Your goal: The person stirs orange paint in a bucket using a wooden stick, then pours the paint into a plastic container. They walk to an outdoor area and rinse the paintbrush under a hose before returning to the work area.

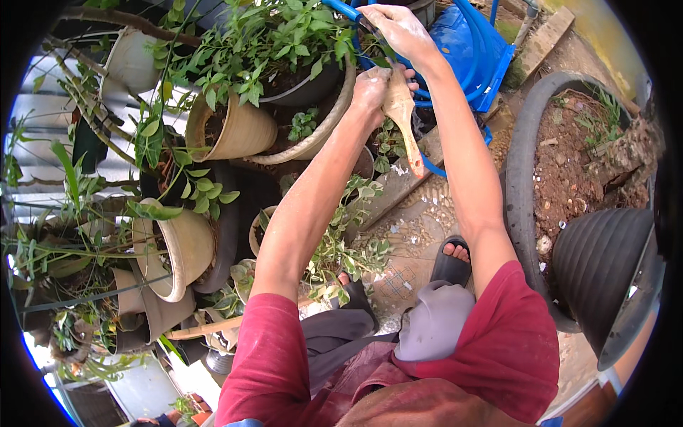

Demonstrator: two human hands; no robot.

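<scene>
A flat paintbrush with a pale wooden handle is in my left hand. Its handle hangs down toward me, the tip tinted orange, while its bristle end is mostly hidden by my fingers and leaves. Just above, my right hand is closed, its fingers curled at the end of a blue hose. White, chalky residue covers both hands. Leafy green plants in a pot stand directly left of them.
Several potted plants crowd the left, including a beige pot and a tipped cream pot. A blue plastic container stands beyond my right forearm. On the right is a large soil-filled planter with a black ribbed pot. A wooden plank crosses the paving.
</scene>
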